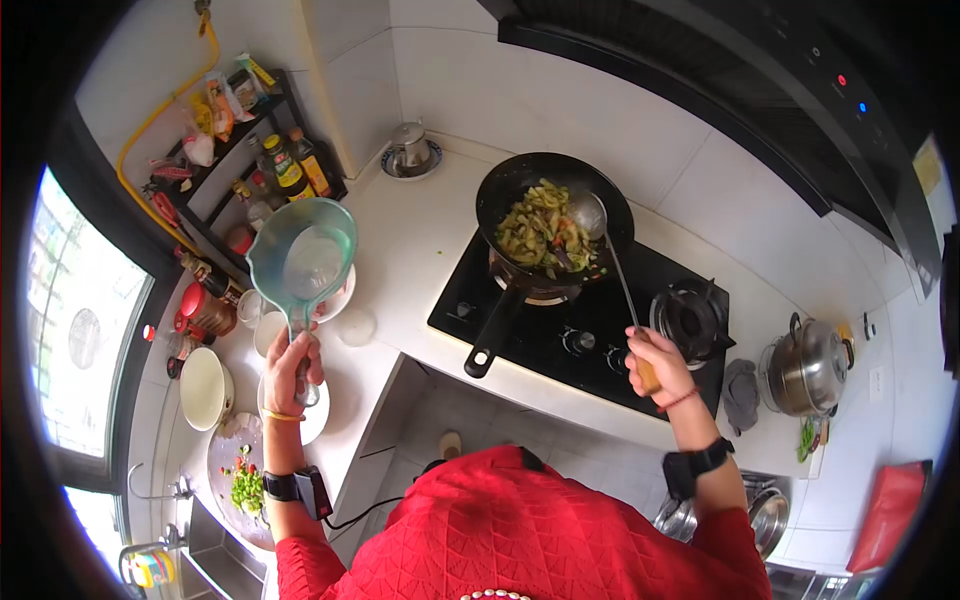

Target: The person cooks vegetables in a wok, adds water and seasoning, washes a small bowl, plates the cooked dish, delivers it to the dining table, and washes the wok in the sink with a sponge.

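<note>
My left hand point(293, 373) is closed round the handle of a translucent green water scoop point(318, 255), held above the counter by the condiment bottles. My right hand point(657, 362) grips the wooden handle of a metal ladle point(588, 213). The ladle's bowl rests at the right side of the food in a black wok point(612, 205). Cooked green vegetables point(540, 232) with a few orange-red bits lie in the wok. The wok sits on the left burner of the black gas stove point(540, 335), its handle pointing toward me.
A cutting board point(225, 480) holds chopped green and red pieces point(246, 488). Bowls point(207, 390) and bottles point(288, 168) stand at the left. A steel pot point(808, 368) is right of the stove, near a grey cloth point(740, 395). A range hood point(700, 95) hangs above.
</note>
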A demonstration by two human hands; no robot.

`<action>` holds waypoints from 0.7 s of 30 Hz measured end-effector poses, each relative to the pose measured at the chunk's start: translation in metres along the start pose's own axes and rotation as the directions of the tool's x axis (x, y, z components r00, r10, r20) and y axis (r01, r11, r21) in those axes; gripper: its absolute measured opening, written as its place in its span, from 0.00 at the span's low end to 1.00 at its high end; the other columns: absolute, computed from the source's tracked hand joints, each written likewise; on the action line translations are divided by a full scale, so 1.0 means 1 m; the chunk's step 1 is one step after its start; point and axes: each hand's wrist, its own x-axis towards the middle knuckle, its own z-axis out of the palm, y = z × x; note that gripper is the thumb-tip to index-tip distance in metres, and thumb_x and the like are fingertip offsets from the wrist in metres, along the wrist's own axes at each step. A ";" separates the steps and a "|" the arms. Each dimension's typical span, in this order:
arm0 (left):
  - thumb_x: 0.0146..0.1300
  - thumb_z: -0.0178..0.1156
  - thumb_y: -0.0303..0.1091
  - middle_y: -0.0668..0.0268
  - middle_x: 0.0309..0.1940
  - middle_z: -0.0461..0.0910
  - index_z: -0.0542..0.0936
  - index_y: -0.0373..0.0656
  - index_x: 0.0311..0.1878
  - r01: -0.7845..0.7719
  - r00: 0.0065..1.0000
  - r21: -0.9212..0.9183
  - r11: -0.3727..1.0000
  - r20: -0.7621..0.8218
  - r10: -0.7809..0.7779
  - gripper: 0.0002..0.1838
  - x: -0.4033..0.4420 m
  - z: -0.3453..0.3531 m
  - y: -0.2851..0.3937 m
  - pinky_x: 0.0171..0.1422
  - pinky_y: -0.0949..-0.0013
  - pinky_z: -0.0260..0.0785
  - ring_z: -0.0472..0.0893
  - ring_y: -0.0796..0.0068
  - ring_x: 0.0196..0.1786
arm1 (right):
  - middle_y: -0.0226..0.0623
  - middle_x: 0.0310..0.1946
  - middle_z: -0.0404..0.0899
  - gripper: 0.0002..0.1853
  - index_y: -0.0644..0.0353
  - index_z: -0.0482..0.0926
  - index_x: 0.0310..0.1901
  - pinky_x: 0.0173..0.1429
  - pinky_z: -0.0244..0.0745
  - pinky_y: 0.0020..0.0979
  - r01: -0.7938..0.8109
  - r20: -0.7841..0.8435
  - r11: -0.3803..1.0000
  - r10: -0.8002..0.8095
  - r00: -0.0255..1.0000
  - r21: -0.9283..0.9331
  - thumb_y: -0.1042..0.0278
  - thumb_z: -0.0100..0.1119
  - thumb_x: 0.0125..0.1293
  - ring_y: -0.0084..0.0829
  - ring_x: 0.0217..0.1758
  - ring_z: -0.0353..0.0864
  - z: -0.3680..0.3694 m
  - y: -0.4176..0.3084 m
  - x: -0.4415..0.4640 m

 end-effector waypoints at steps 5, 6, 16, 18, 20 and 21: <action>0.61 0.50 0.33 0.68 0.22 0.67 0.68 0.36 0.47 0.009 1.000 0.043 0.999 0.020 -0.010 0.14 -0.004 0.004 0.000 0.17 0.80 0.59 0.65 0.82 0.14 | 0.33 0.21 0.69 0.16 0.58 0.69 0.48 0.12 0.59 0.23 0.028 0.080 0.999 -0.032 0.996 0.040 0.69 0.53 0.58 0.22 0.11 0.66 -0.004 -0.025 0.006; 0.61 0.51 0.33 0.68 0.22 0.67 0.68 0.35 0.47 0.016 1.000 0.045 0.999 0.022 -0.017 0.14 -0.004 0.004 -0.001 0.17 0.79 0.59 0.66 0.82 0.14 | 0.32 0.19 0.68 0.16 0.59 0.68 0.47 0.12 0.60 0.23 0.129 0.030 0.990 -0.127 0.991 -0.065 0.70 0.54 0.57 0.22 0.11 0.66 -0.001 -0.024 0.023; 0.61 0.51 0.33 0.68 0.22 0.68 0.68 0.34 0.46 0.006 1.000 0.046 0.999 0.024 -0.007 0.14 -0.007 0.001 -0.001 0.15 0.81 0.57 0.65 0.82 0.13 | 0.43 0.25 0.77 0.25 0.62 0.68 0.53 0.28 0.70 0.31 0.096 0.054 0.523 -0.095 0.994 -0.847 0.68 0.59 0.52 0.32 0.24 0.78 0.015 -0.060 -0.027; 0.62 0.49 0.32 0.69 0.21 0.67 0.68 0.33 0.47 0.008 1.000 0.063 0.998 0.015 -0.009 0.14 -0.008 0.004 0.001 0.16 0.81 0.58 0.65 0.83 0.13 | 0.50 0.29 0.77 0.24 0.60 0.68 0.51 0.38 0.71 0.36 0.231 0.183 0.216 -0.218 0.958 -0.949 0.66 0.58 0.51 0.47 0.33 0.77 0.010 -0.075 -0.063; 0.62 0.49 0.32 0.69 0.21 0.67 0.68 0.34 0.46 0.018 1.000 0.061 0.998 0.020 -0.019 0.13 -0.006 0.005 0.001 0.16 0.81 0.58 0.65 0.83 0.13 | 0.52 0.30 0.76 0.22 0.59 0.69 0.50 0.38 0.70 0.38 0.168 0.141 0.164 -0.166 0.976 -0.972 0.66 0.57 0.51 0.51 0.35 0.75 0.013 -0.090 -0.092; 0.62 0.49 0.32 0.68 0.22 0.67 0.68 0.35 0.46 0.027 0.999 0.049 0.998 0.025 -0.029 0.13 -0.004 0.005 -0.001 0.16 0.80 0.59 0.65 0.82 0.13 | 0.53 0.31 0.75 0.21 0.59 0.70 0.49 0.39 0.70 0.39 0.134 0.115 0.138 -0.140 0.984 -0.981 0.66 0.57 0.51 0.53 0.36 0.74 0.013 -0.093 -0.100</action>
